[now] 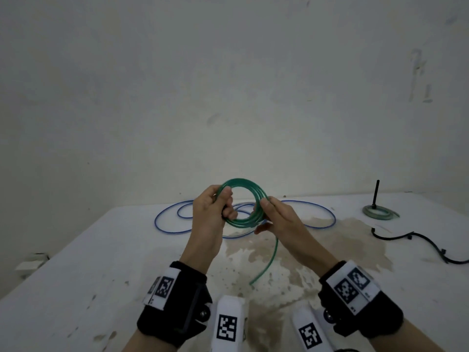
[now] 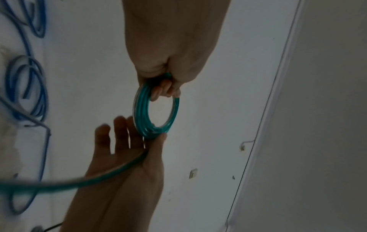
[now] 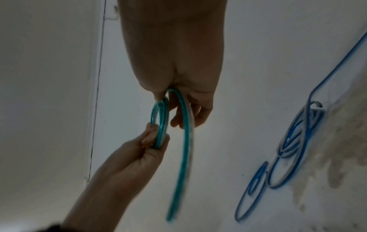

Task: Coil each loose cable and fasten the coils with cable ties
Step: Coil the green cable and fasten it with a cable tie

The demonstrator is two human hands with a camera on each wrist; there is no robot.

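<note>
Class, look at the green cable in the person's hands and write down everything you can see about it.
The green cable is a thin, glossy, translucent plastic-looking line wound into a round coil of several loops, held upright above the white table. The left hand grips the coil's left side; the right hand pinches its right side. One loose tail hangs from the right hand, curving down toward the table. No cable tie is visible on it.

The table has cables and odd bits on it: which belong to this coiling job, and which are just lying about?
Part of the job:
- green cable, coiled, held by left hand and right hand, tail still hanging loose
- blue cable, sprawled loose on the table

Probably lying about:
- black cable, far right, possibly part of the job too
- roll on a black post
</note>
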